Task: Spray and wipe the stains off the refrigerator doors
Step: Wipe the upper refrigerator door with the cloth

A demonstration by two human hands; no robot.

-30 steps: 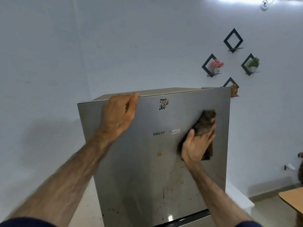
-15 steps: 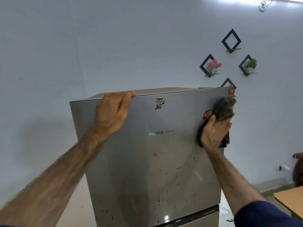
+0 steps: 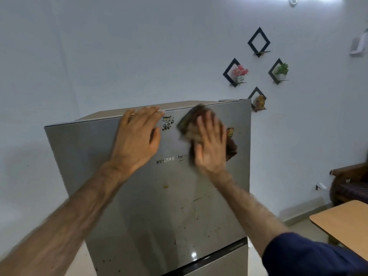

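At the centre of the frame we see the upper refrigerator door (image 3: 139,212), a brushed grey panel that fills the middle and lower part of the picture. Our left hand (image 3: 137,140) lies flat on it left of centre, fingers together and curled over the door's top edge, gripping nothing else. Our right hand (image 3: 211,144) is just right of it, palm spread and fingers apart, pressing a brown cloth (image 3: 191,124) against the door right below the top edge; hand and cloth are blurred. The cloth sticks out above and left of the fingers and hangs out again at the lower right of the hand.

Between the two hands sits a worn black sticker (image 3: 168,123), and a small red and yellow sticker (image 3: 230,132) shows just right of the right hand. The brand lettering (image 3: 171,158) runs below the hands, partly hidden by the right wrist. Lower down the door bears a yellowish spot (image 3: 165,186) and scattered dark stains (image 3: 199,220) toward the lower centre and lower left.

On the white wall in the upper right of the frame hang four black diamond shelves (image 3: 258,41), one with pink flowers (image 3: 240,71), one with a green plant (image 3: 282,69). At the lower right edge we see a wooden table corner (image 3: 346,226) and a dark chair (image 3: 352,186) above it.
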